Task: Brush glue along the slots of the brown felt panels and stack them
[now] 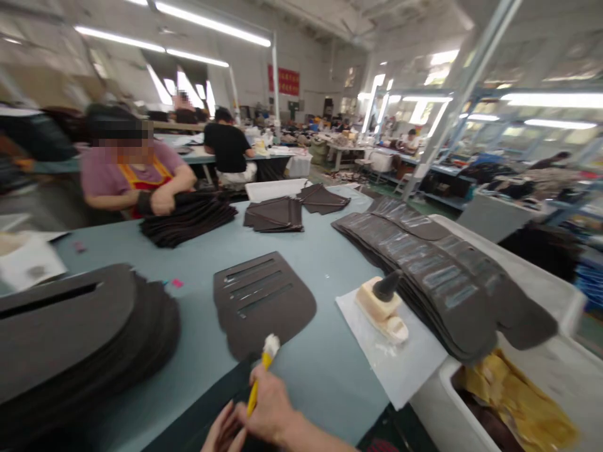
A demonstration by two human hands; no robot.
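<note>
While the right hand (272,407) grips the yellow brush (267,360), bristles (272,343) forward, the slotted panel (271,315) lies just ahead on the table (330,364), farther from the left hand (223,431), whose hold is unclear.

Blue-green worktable (330,383), lone dark slotted panel (282,307) flat near middle, thick panel stack (61,339) left, fanned pile (438,270) right, white sheet (377,370) beside it, dark pieces (273,213) toward far edge, pink scrap (178,283)
</note>
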